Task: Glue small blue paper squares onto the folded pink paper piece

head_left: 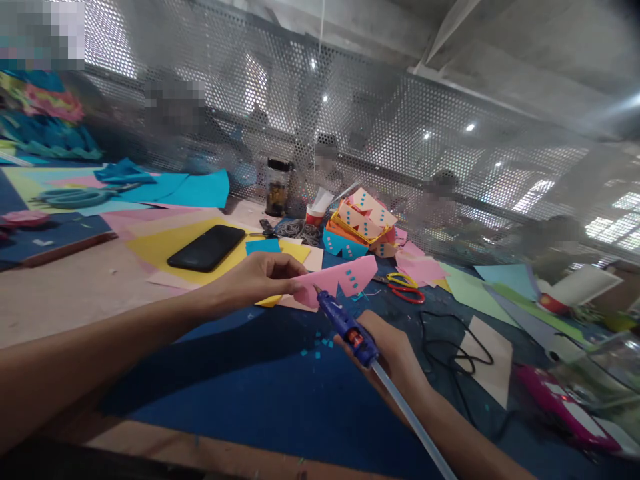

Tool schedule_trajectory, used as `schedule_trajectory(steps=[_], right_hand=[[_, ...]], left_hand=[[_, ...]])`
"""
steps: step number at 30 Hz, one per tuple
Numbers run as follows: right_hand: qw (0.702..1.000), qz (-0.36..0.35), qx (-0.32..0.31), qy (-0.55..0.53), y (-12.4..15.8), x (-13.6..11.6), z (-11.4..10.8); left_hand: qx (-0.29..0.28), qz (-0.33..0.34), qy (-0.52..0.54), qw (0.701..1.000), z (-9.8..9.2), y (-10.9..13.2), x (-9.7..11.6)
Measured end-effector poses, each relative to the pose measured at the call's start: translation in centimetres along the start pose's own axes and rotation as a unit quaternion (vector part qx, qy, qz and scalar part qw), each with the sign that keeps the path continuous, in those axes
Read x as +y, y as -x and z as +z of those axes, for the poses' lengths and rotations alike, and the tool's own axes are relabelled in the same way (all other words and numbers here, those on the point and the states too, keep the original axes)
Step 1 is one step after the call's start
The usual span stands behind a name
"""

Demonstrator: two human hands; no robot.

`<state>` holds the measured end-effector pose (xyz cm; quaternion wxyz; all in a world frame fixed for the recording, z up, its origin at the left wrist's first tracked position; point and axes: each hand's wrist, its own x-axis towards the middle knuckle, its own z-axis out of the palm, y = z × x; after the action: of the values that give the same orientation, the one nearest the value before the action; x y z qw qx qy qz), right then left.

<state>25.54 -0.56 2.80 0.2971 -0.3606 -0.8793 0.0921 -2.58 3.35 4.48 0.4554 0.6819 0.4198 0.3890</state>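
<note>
My left hand (273,275) pinches the left end of a pink paper cutout (333,281), held above the blue table mat (240,393). The cutout has a notch in its lower edge and small blue squares on its right part. Wrapped around a blue glue gun (345,325) is my right hand (387,347); a long clear glue stick (407,413) comes out of its back end. The gun's nozzle is at the cutout's left part, close to my left fingers; whether it touches cannot be made out. Small blue paper squares (319,343) lie loose on the mat below.
A black phone (207,248) rests on yellow paper to the left. Folded paper pieces (363,223) are stacked ahead, near scissors (406,287) with red and yellow handles. A black cord (457,360) curls at right, by a magenta device (567,410). A perforated metal screen (370,113) stands behind.
</note>
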Motion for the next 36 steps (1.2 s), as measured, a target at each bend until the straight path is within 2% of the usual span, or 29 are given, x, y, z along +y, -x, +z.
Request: schedule_trajectory(steps=[7,12,16,20,24,28,32,36], right_hand=[[1.0,-0.001,0.003,-0.001,-0.1,0.0,0.1],[1.0,0.002,-0.001,-0.001,0.0,0.2,0.2],[1.0,-0.003,0.024,-0.006,-0.1,0.1,0.2],[0.998,0.029,0.055,-0.006,-0.6,-0.9,-0.2],[0.988,0.1,0.016,-0.115,-0.6,-1.6,-0.8],[0.954,0.174,-0.007,-0.243,-0.2,-0.8,-0.6],[0.935,0.202,-0.02,-0.292,0.0,0.3,-0.3],[0.927,0.193,-0.034,-0.32,-0.1,0.8,-1.3]], left_hand=[[-0.002,0.006,0.002,1.0,0.0,-0.1,-0.2],[0.001,0.0,0.004,1.0,0.1,0.1,0.4],[0.001,-0.007,0.012,1.0,0.1,0.1,0.7],[0.013,-0.017,0.015,1.0,-0.1,-0.2,0.4],[0.021,-0.022,0.033,0.999,-0.1,-0.3,0.2],[0.029,-0.034,0.042,0.998,-0.1,-0.3,0.2],[0.046,-0.044,0.04,0.997,-0.1,-0.3,0.1],[0.048,-0.045,0.053,0.996,-0.3,-0.4,0.0]])
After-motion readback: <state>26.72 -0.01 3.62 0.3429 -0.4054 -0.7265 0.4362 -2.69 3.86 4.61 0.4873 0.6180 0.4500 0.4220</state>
